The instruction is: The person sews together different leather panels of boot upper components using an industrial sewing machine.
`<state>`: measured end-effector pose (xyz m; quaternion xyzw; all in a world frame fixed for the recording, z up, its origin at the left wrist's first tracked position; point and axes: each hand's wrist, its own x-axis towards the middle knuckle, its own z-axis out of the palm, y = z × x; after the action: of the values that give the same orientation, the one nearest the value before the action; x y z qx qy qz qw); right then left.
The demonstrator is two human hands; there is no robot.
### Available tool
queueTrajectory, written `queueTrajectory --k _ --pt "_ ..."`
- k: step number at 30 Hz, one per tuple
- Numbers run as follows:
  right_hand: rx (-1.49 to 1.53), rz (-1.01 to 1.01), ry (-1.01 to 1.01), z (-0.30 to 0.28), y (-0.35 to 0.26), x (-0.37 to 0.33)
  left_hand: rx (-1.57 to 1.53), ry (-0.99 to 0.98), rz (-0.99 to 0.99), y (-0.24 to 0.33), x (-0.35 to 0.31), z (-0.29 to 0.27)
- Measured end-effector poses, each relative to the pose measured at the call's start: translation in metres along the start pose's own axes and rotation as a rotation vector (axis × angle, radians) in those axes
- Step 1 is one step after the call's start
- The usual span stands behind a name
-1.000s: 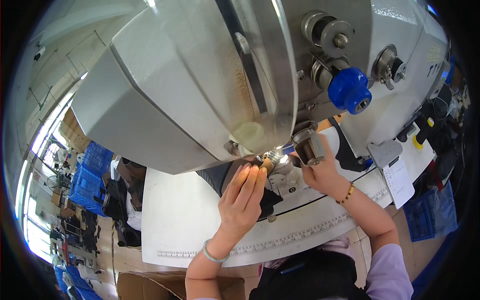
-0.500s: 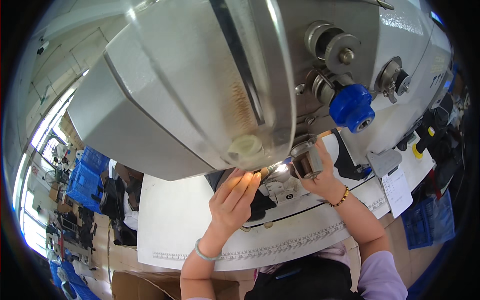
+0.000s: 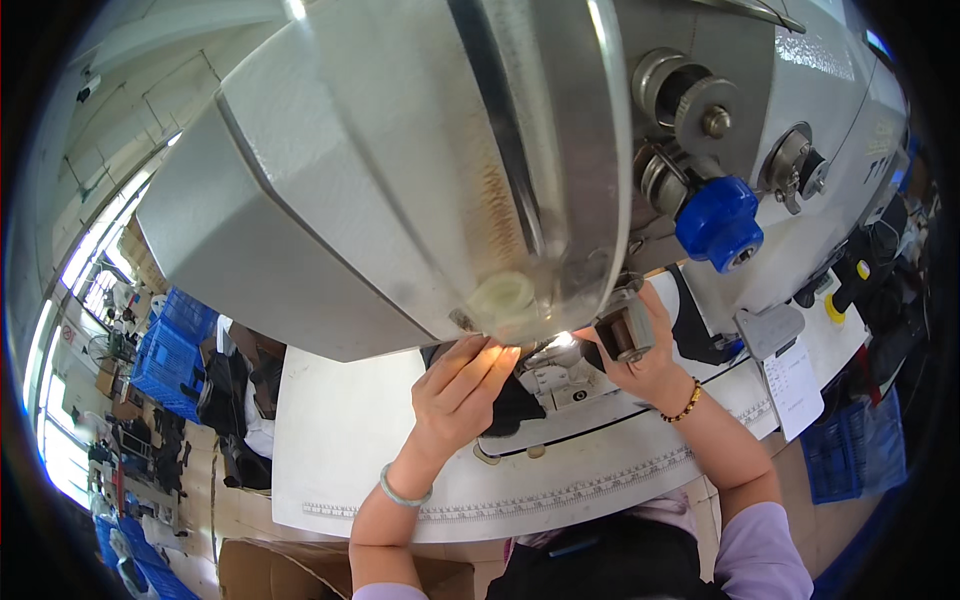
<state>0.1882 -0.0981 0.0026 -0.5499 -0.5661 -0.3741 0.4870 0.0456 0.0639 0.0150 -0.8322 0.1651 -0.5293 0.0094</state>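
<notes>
Under the head of a large grey-white sewing machine [image 3: 350, 200], both my hands reach in toward its lit needle area. My left hand [image 3: 458, 395], with a pale green bangle on its wrist, has its fingers pressed together, tips close beneath the machine head. Dark fabric [image 3: 515, 408] shows beside those fingers; what they pinch is hidden. On the other side of the light, my right hand [image 3: 645, 365] wears a beaded bracelet. A metal thread-guide part [image 3: 626, 335] covers some of its fingers, so its grip does not show. Between the hands lies the metal machine bed [image 3: 565, 385].
A white table [image 3: 330, 440] with a ruler strip [image 3: 500, 512] along its near edge surrounds the machine bed. A blue tension knob [image 3: 718, 225] juts from the machine. A paper sheet [image 3: 793, 388] hangs at right. Blue crates [image 3: 172, 350] stand left, a cardboard box [image 3: 290, 570] below.
My left hand has shifted slightly left, away from the needle area. My right hand has hardly moved. The machine head appears a little further right because the view has shifted.
</notes>
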Motion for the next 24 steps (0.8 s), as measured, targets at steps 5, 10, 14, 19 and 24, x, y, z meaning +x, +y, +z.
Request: queueTrajectory --k 5,10,14,19,24 --pt "0.049 0.075 0.015 0.004 -0.001 -0.003 0.045 -0.013 -0.045 -0.001 0.001 0.000" --pt "0.087 0.154 0.018 0.008 -0.004 -0.006 0.038 -0.019 -0.076 -0.001 -0.001 0.002" --pt "-0.080 0.122 -0.009 0.002 -0.014 0.001 0.012 -0.001 -0.117 0.001 -0.004 0.001" --pt "0.046 0.259 -0.069 0.003 -0.012 0.003 -0.036 -0.157 -0.356 0.014 0.003 -0.012" --pt "0.110 0.425 -0.108 0.006 -0.014 0.001 -0.047 -0.189 -0.371 0.009 0.000 -0.016"
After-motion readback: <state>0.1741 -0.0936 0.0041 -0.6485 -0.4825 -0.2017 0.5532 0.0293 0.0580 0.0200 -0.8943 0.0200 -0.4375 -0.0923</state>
